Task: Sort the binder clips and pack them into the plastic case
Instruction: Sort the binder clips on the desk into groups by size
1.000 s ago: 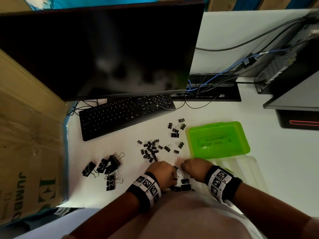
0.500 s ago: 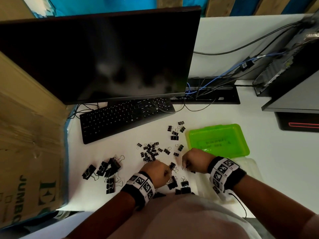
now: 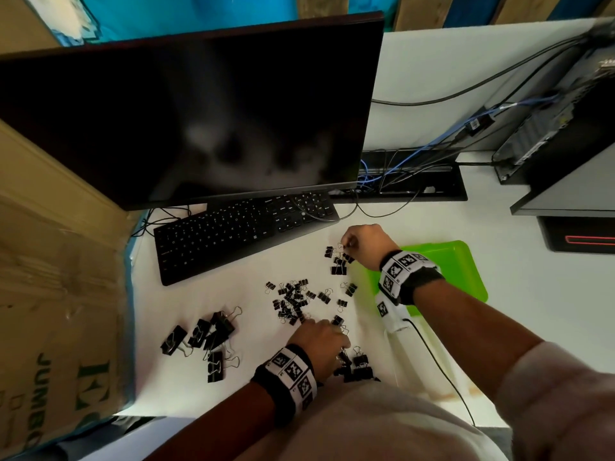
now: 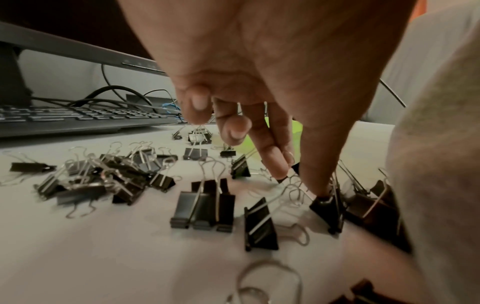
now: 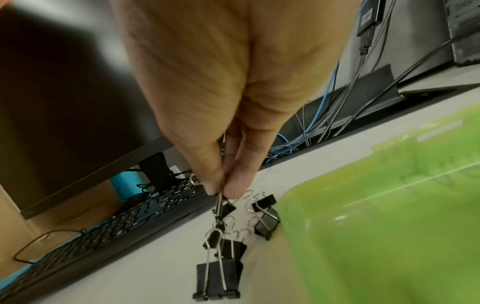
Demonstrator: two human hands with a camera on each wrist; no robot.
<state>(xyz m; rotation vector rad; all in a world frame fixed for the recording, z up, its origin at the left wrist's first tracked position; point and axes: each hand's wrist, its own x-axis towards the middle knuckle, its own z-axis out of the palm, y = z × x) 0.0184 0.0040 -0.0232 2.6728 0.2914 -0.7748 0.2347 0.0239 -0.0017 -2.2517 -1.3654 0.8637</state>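
right hand (image 3: 364,242): reached out to the far clip group beside the keyboard (image 3: 239,232); thumb and forefinger pinch the wire handle of a small clip (image 5: 225,207), clip body hangs just below the fingertips (image 5: 233,190)
left hand (image 3: 319,339): low over the desk near the body, fingers pointing down; forefinger and thumb tips (image 4: 320,185) close around a clip (image 4: 326,207) that sits on the desk, grip partly hidden
hands: well apart from each other
far clip group (image 3: 337,261): a few medium clips just left of the case corner
small clips pile (image 3: 291,299): loose heap mid-desk, between the two hands
large clips (image 3: 203,334): cluster on the left side of the desk, one lying apart nearer the body
near clips (image 3: 357,369): bunch at the desk edge beside the left hand
plastic case (image 3: 459,261): green, on the desk to the right, partly under the right wrist; open or closed cannot tell
desk (image 3: 519,294): white
monitor (image 3: 199,111): dark, behind the keyboard
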